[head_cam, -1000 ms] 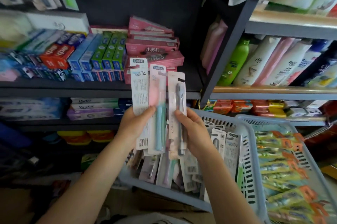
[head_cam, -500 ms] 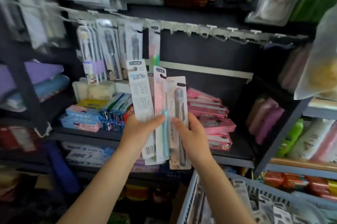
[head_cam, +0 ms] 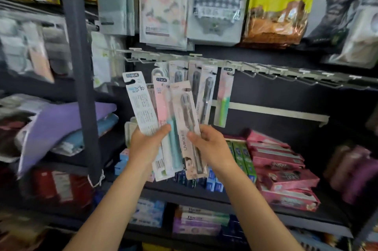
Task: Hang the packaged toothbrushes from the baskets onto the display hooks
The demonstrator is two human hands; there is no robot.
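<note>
1. Head view, frame centre: left hand [head_cam: 146, 144] pinches a white carded toothbrush pack [head_cam: 141, 103] and a pink one [head_cam: 163, 120].
2. Right hand [head_cam: 210, 146] pinches a beige carded toothbrush pack [head_cam: 185, 115].
3. Grey hook rail [head_cam: 286, 73] sits just above.

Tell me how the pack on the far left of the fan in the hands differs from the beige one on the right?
The white pack shows its printed back; the beige pack shows a dark toothbrush through its front. The white pack leans left in the left hand; the beige pack stands nearly upright, pinched by the right hand. Both are long hang-cards.
</note>
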